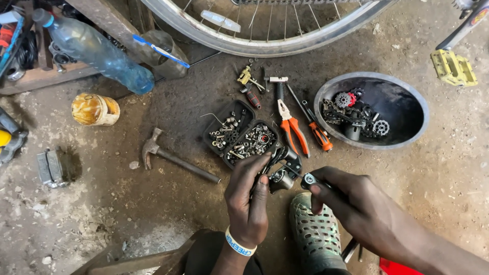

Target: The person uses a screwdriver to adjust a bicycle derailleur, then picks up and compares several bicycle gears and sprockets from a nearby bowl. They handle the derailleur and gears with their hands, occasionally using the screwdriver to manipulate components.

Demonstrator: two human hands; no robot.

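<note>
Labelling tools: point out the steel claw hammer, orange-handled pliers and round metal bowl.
steel claw hammer (173,159): head view, on its shaft.
orange-handled pliers (291,125): head view, on a handle.
round metal bowl (407,109): head view, bare inner wall.

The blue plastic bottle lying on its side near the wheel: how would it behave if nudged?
The bottle is round and lying flat, so it would probably roll. It leans against a plank, which may stop it. Thin clear plastic suggests it dents easily.

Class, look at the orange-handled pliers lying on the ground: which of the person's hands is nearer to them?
Left. The left hand, gripping a black bicycle part, has its fingertips just below and left of the pliers. The right hand, holding a small tool, sits lower and further right.
</note>
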